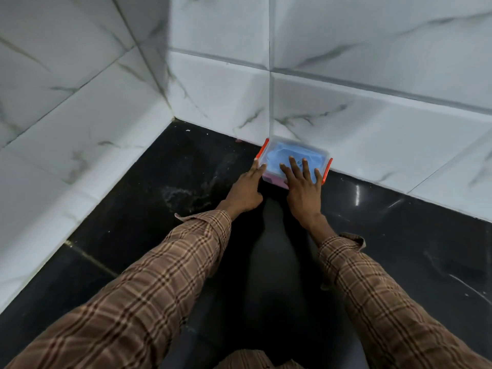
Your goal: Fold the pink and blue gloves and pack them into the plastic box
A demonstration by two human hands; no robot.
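A clear plastic box (323, 153) with orange side clips stands on the black floor against the white tiled wall. Blue glove material (277, 155) fills the top of the box, and a strip of pink glove (274, 180) shows through its near wall at the bottom. My right hand (300, 182) lies flat on top of the box with its fingers spread. My left hand (246, 189) rests against the box's left side, fingers pointing at the left orange clip (262, 149). Whether a lid covers the box I cannot tell.
White marble-look tiled walls (106, 115) meet in a corner at the left of the box. The glossy black floor (173, 169) shows a dusty white smear left of my left hand. My plaid sleeves fill the lower frame.
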